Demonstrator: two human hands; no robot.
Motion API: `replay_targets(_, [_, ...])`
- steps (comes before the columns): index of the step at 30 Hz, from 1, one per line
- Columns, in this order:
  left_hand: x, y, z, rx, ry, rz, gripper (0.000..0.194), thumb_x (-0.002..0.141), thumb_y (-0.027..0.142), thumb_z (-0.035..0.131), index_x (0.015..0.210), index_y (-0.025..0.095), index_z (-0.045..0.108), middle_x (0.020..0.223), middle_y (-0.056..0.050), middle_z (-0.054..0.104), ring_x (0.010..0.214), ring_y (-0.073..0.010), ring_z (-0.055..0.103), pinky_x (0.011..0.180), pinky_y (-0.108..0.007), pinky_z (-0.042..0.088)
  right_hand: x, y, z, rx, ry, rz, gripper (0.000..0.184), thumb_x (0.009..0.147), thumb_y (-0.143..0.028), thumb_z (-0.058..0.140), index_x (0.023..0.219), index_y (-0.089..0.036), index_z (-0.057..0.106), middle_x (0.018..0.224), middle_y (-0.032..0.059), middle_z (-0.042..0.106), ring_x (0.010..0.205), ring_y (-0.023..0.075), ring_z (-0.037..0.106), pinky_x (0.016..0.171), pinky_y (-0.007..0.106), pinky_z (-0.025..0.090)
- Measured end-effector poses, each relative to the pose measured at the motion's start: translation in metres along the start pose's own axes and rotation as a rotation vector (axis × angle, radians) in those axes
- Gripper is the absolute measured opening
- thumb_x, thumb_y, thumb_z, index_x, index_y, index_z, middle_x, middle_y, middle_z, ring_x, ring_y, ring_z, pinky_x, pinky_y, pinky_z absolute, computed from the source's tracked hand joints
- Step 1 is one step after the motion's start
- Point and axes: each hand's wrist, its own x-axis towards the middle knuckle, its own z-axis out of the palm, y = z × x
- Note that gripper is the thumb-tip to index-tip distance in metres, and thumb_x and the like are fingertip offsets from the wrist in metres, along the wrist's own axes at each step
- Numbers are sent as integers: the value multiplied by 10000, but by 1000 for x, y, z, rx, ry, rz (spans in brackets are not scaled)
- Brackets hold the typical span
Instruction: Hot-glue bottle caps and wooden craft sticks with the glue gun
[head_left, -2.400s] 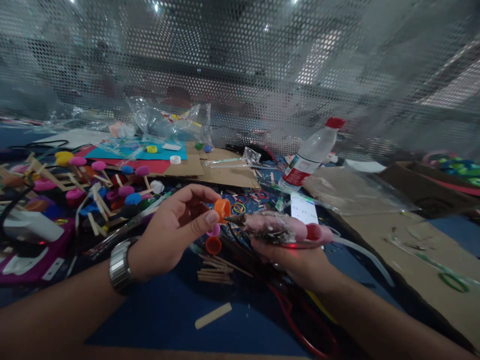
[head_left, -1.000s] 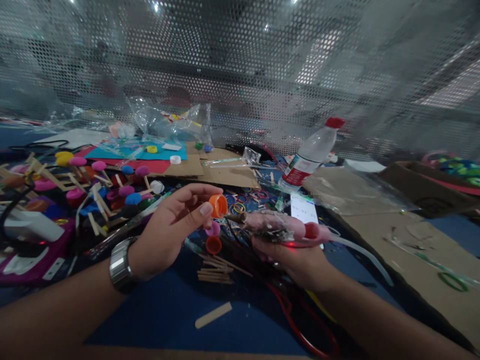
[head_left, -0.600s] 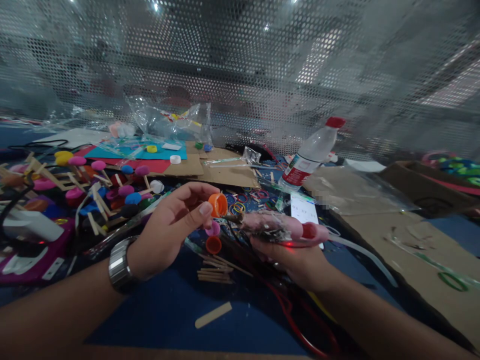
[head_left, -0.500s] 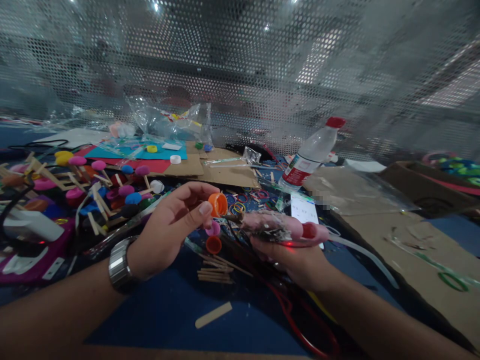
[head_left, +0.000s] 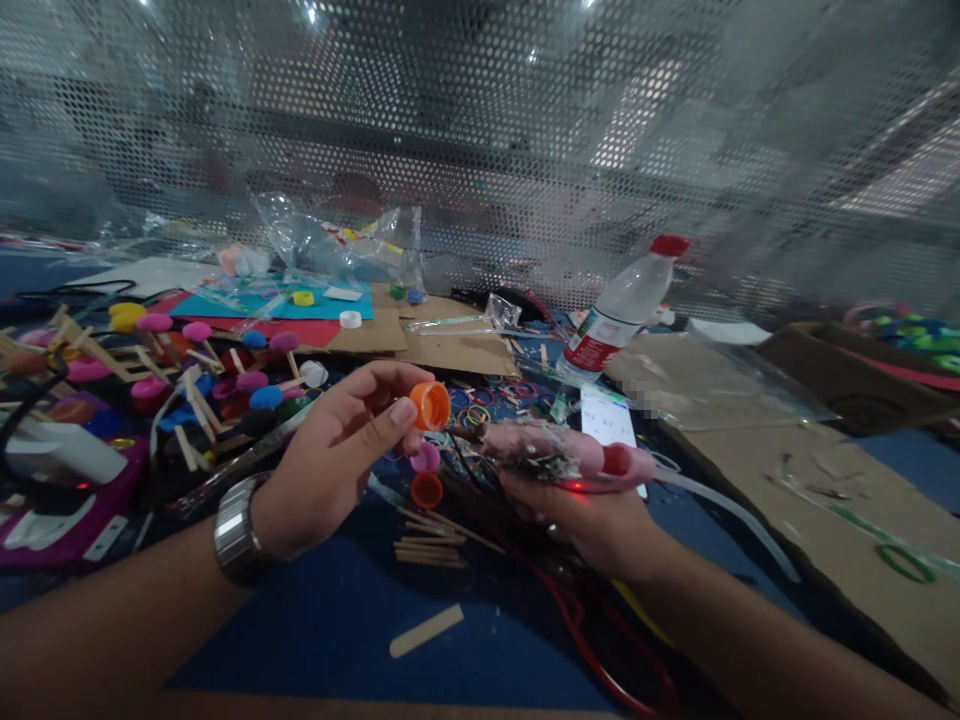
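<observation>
Pinched between the thumb and fingers of my left hand [head_left: 341,465] is an orange bottle cap [head_left: 431,406], its hollow side turned toward the right. My right hand [head_left: 581,515] is wrapped round a pink hot glue gun [head_left: 555,455] with messy glue on its front. The gun's dark nozzle points left and lies close to the cap's rim; whether they touch I cannot tell. A clear glue stick [head_left: 739,510] sticks out of the gun's back. Below the cap lie a pink bottle cap [head_left: 425,457] and a dark orange cap [head_left: 427,490].
Small wooden sticks [head_left: 431,550] and a craft stick [head_left: 426,631] lie in front. Red-handled scissors [head_left: 592,650] rest beneath my right arm. Caps on sticks [head_left: 195,370] crowd the left. A plastic bottle [head_left: 619,315], phone [head_left: 606,420] and cardboard [head_left: 465,345] lie behind.
My left hand has shifted slightly left and up with the orange cap, whose opening now shows more. The glue gun and my right hand have hardly moved.
</observation>
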Motion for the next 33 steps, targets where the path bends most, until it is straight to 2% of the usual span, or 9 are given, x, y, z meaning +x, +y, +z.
replay_targets(4, [1, 2, 3, -26, 13, -22, 368, 791, 409, 860, 1045, 186, 714, 880, -12, 653, 670, -91, 597, 637, -204, 522, 0, 0, 1, 25, -8, 6, 247, 904, -353, 707, 1123, -306, 812, 621, 0, 641, 648, 199, 634, 583, 313, 537])
replay_targets(11, [0, 3, 4, -47, 29, -28, 410, 783, 406, 867, 1073, 173, 697, 867, -10, 647, 662, -87, 600, 630, -192, 522, -2, 2, 1, 13, 18, 20, 245, 897, -358, 714, 1118, -315, 812, 755, 21, 714, 615, 181, 608, 555, 307, 515])
replay_targets(17, [0, 3, 4, -70, 33, -31, 384, 779, 381, 875, 1050, 169, 702, 895, -12, 657, 662, -79, 607, 628, -182, 534, 0, 4, 1, 11, 12, 12, 252, 906, -386, 706, 1117, -297, 811, 622, -1, 627, 558, 175, 570, 535, 308, 508])
replay_targets(25, [0, 2, 3, -102, 27, -12, 347, 801, 345, 863, 1061, 180, 702, 865, 3, 644, 642, -66, 611, 621, -163, 530, 1, 6, 0, 12, 13, -3, 240, 917, -353, 699, 1131, -316, 802, 670, 5, 672, 619, 193, 618, 595, 330, 544])
replay_targets(33, [1, 0, 3, -83, 43, 11, 294, 800, 322, 862, 1033, 195, 735, 882, -17, 684, 666, -86, 601, 629, -181, 536, 0, 6, 1, -5, 66, 88, 279, 882, -418, 729, 1106, -266, 800, 726, 34, 719, 691, 227, 677, 598, 343, 569])
